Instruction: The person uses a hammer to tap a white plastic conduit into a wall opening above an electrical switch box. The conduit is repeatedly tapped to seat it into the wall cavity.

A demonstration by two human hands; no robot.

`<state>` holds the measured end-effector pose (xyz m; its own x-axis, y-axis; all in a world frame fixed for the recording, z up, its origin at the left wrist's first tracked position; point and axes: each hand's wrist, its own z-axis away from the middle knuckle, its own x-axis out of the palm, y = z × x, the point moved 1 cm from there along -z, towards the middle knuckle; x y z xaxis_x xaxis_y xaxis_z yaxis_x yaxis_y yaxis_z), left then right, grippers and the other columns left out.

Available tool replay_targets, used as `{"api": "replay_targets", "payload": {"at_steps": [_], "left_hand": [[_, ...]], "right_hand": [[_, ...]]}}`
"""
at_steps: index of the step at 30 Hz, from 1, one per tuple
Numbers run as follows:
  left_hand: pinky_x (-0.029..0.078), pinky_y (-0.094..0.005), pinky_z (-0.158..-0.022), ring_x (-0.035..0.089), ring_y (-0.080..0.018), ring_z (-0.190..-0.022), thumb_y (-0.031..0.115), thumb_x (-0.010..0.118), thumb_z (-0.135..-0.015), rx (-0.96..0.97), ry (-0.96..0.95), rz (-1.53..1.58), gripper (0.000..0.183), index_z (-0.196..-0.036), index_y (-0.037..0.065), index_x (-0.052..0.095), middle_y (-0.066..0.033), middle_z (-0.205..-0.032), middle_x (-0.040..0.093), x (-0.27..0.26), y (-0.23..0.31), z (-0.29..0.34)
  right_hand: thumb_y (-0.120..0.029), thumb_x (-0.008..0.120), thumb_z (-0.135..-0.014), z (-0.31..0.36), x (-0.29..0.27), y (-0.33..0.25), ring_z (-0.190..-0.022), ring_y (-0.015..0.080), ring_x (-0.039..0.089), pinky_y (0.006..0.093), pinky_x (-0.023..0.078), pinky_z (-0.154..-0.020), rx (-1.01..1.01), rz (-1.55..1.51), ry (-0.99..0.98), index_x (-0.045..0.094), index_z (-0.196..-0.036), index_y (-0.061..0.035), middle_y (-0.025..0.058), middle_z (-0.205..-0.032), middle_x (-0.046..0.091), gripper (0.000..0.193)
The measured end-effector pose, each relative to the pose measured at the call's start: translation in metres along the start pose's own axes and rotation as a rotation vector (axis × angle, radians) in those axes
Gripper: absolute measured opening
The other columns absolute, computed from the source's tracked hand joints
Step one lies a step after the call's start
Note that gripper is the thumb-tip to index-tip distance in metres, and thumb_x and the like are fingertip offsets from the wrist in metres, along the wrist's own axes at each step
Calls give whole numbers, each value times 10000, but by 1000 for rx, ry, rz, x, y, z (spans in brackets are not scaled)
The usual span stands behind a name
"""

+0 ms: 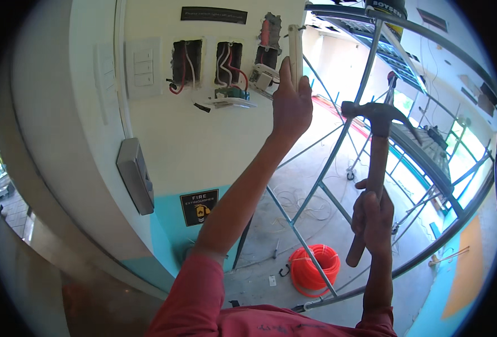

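At the right edge of the wall, my left hand [292, 109] is closed on a narrow white strip [295, 53], held upright with fingers and thumb along its lower end. A small dark nail or screw [301, 27] shows at the strip's top. My right hand [373, 216] is wrapped round the wooden handle of a claw hammer [378, 121], raised to the right of the strip and apart from it. Left of my left hand, wires hang from cut-out wall boxes [186, 63], and a loose socket plate [231, 102] dangles below one of them.
A metal scaffold [321, 185] stands close on the right, with a bucket [387, 8] on top. An orange coil of tubing [315, 269] lies on the floor. A switch panel [143, 67] and a grey box [135, 175] are mounted at left, above an extinguisher sign [199, 208].
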<state>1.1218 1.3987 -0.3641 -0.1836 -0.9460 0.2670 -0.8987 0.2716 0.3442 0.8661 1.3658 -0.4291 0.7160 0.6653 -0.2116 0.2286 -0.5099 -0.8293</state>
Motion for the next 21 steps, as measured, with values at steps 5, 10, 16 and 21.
{"api": "replay_targets", "payload": {"at_steps": [5,10,16,21], "left_hand": [[459,-388,-730,570,-246,-744,221,461,-942,-362,-81,237,319,-1092,-60,459,-156,-815,560,1,11,-6],[461,-396,-681,574,-249,-699,227,459,-946,-355,24,259,283,-996,-51,475,-160,-788,562,-3,11,-11],[457,-503,-620,599,-437,-706,233,454,-950,-352,-13,234,276,-982,-35,393,-265,-737,570,4,-2,-10],[461,-506,-587,597,-456,-678,225,471,-945,-396,-11,264,265,-958,-28,392,-270,-699,568,1,-1,-10]], "right_hand": [[-205,405,-939,-18,6,-33,-356,55,384,219,311,-335,-126,156,62,497,-1034,31,-5,-523,437,270],[-217,453,-922,-32,17,-62,-368,53,416,217,332,-347,-287,420,98,515,-998,14,-1,-528,449,250],[-236,476,-916,-56,31,-79,-387,54,445,217,337,-346,-383,502,90,535,-994,-2,7,-545,485,253],[-257,483,-921,-82,40,-105,-391,35,428,214,327,-341,-645,447,178,549,-974,-23,-9,-556,492,249]]}}
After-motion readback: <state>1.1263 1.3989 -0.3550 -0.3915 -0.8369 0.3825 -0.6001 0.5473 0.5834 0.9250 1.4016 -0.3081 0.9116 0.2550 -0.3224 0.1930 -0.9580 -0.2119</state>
